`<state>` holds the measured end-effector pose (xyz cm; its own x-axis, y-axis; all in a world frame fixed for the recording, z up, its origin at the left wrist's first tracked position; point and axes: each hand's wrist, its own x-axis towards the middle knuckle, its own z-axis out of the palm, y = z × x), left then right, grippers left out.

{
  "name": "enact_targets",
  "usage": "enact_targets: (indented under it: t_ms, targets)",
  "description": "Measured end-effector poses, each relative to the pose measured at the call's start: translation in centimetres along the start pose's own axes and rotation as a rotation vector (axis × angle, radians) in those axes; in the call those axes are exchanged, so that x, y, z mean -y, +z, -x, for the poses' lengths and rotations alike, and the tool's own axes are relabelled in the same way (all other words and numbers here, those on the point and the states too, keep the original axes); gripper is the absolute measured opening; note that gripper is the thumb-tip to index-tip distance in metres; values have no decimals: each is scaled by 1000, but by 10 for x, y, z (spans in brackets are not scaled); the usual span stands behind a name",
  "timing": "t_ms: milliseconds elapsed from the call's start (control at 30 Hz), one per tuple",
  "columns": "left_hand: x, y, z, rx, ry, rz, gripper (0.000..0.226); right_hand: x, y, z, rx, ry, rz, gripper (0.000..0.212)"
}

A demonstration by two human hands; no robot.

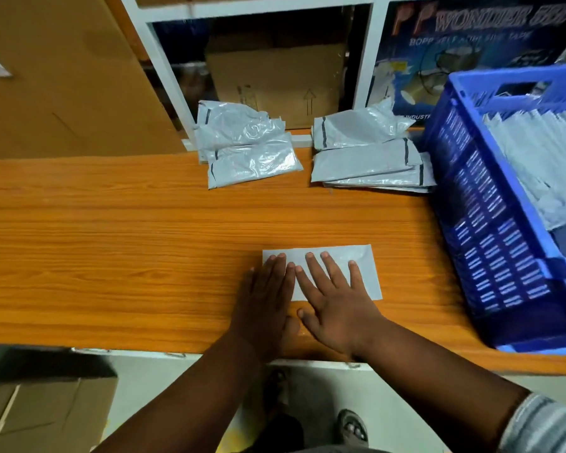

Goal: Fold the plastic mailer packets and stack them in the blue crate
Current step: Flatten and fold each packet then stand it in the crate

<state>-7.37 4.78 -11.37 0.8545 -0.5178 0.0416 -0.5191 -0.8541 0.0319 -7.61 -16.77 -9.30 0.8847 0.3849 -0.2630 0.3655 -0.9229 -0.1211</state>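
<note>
Both forearms reach up from the lower edge of view, and a striped sleeve [543, 423] covers the right upper arm. Left hand [268, 289] and right hand [332, 300] lie flat side by side, fingers straight and spread, pressing on a folded grey mailer packet [365, 273] near the front edge of the orange wood-grain desk [111, 240]; neither hand grips it, and the index fingers almost touch. Farther back on the desk lie two loose piles of grey packets: a crumpled left pile [245, 145] and a flatter right pile [366, 158], the latter just beside the blue crate [490, 223]. The crate stands at the right end of the desk, tilted in view, and holds a row of packets [543, 158] leaning together. Behind the piles, a white shelf frame [164, 70] encloses a cardboard box [275, 76] and a printed tape carton [464, 47]. Below the desk, a sandalled foot [352, 426] rests on the floor.
</note>
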Motion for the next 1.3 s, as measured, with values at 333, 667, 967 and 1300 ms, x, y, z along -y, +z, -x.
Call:
enact_targets:
  t_ms: [333,667,967,1300]
  targets:
    - [-39,-48,-43,154,0,-6,86,-41,-23,-1,-54,-94,-430,72]
    - [-49,-17,-41,158,-13,-6,87,-48,-1,20,-104,245,-157,80]
    - [-12,-11,-50,24,21,33,69,-38,-10,-13,-105,12,-73,73]
    - [42,-12,-12,18,-221,107,76,-84,-14,28,-144,334,-111,77]
